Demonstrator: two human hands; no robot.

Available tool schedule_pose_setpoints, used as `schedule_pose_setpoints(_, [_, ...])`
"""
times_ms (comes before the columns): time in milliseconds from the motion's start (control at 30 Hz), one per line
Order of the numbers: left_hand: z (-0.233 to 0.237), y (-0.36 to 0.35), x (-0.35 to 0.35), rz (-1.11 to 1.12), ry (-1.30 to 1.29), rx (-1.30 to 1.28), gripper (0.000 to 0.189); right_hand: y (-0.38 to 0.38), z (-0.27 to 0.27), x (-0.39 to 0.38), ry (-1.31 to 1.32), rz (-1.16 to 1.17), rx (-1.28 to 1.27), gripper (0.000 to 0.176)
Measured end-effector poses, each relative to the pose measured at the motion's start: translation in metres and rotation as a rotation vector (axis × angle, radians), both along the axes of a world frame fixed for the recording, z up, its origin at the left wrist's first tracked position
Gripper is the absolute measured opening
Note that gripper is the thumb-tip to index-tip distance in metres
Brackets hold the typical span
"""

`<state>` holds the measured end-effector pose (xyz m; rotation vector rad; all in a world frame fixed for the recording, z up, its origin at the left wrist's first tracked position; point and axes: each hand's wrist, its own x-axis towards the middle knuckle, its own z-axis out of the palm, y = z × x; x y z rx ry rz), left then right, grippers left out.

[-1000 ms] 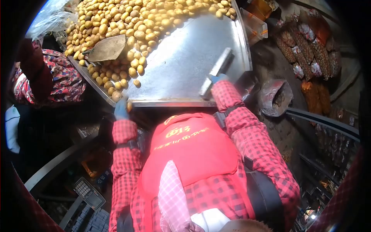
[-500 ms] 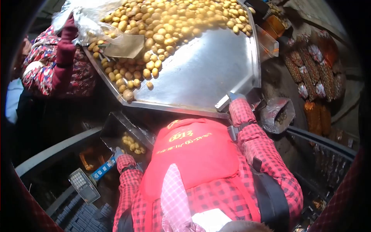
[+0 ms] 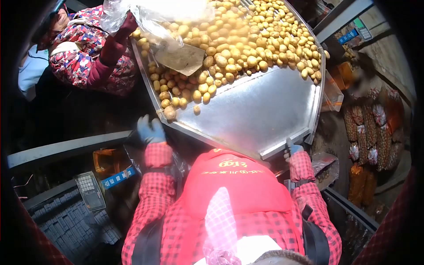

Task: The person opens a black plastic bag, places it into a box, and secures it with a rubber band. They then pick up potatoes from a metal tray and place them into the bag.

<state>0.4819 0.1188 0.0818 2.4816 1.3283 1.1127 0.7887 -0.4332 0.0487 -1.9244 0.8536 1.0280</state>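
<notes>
My left hand [image 3: 151,129], in a blue-grey glove, is open with its fingers spread, just outside the left front edge of the metal sorting table [image 3: 247,115]. Above it, close to that edge, lies a larger potato [image 3: 170,112]. At the table's front right corner is my gloved right hand [image 3: 293,149], one finger stretched out and apart from the others, right by the metal rim. Many potatoes [image 3: 229,57] are heaped over the far and left parts of the table, with a piece of brown cardboard [image 3: 180,59] lying on them.
At the left, another person's sleeved arm [image 3: 106,57] reaches to a clear plastic bag [image 3: 141,20]. A scale keypad [image 3: 90,190] stands at lower left, near an orange bag [image 3: 108,160]. Filled net sacks [image 3: 371,132] lie at the right; a plastic bag [image 3: 327,170] hangs below my right hand.
My left hand has moved up from beside the bag of potatoes to the table's left edge, fingers spread. My right hand has shifted slightly off the table corner. The view has turned.
</notes>
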Motion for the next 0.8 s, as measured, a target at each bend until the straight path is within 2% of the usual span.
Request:
schedule_pose_setpoints(33, [0.036,-0.016,0.039,-0.121,0.015,-0.108,0.039,-0.025,-0.019,0.020,0.057,-0.078,0.235,0.050])
schedule_pose_setpoints(67, [0.046,-0.016,0.071,-0.290,0.078,-0.369,0.035,-0.016,-0.011,0.026,-0.012,-0.069,0.148,0.048])
schedule_pose_setpoints(133, [0.019,-0.045,0.127,-0.450,0.024,-0.211,0.034,-0.002,-0.007,0.058,-0.093,-0.076,0.062,0.046])
schedule_pose_setpoints(200, [0.014,-0.069,0.181,-0.698,-0.093,-0.201,0.047,0.008,-0.014,0.106,-0.436,0.289,0.163,0.038])
schedule_pose_setpoints(233, [0.024,-0.076,0.207,-0.707,-0.100,-0.192,0.047,0.020,-0.013,0.127,-0.448,0.281,0.167,0.038])
schedule_pose_setpoints(300, [0.045,-0.078,0.253,-0.786,0.144,-0.326,0.055,0.056,-0.014,0.167,-0.599,0.496,0.119,0.042])
schedule_pose_setpoints(367, [0.048,-0.061,0.299,-0.784,0.180,-0.278,0.057,0.113,0.046,0.204,-0.829,0.867,-0.012,0.054])
schedule_pose_setpoints(433, [0.050,-0.035,0.342,-0.780,0.251,-0.275,0.065,0.166,0.051,0.242,-0.960,0.913,0.076,0.062])
schedule_pose_setpoints(500, [0.034,-0.007,0.384,-0.668,0.310,-0.245,0.068,0.213,0.077,0.283,-1.132,1.157,0.053,0.065])
schedule_pose_setpoints(600, [0.007,0.028,0.424,-0.578,0.299,-0.285,0.067,0.285,0.055,0.337,-1.328,1.323,0.127,0.071])
schedule_pose_setpoints(633, [0.007,0.034,0.435,-0.577,0.314,-0.292,0.067,0.308,0.065,0.345,-1.325,1.330,0.196,0.072])
schedule_pose_setpoints(700, [0.010,0.038,0.451,-0.580,0.416,-0.373,0.065,0.351,0.050,0.361,-1.338,1.346,0.145,0.069])
schedule_pose_setpoints(767, [-0.019,0.041,0.452,-0.531,0.430,-0.315,0.061,0.385,0.055,0.372,-1.164,1.351,0.208,0.073])
schedule_pose_setpoints(800, [-0.023,0.041,0.452,-0.526,0.378,-0.269,0.060,0.401,0.022,0.385,-1.297,1.384,0.152,0.074])
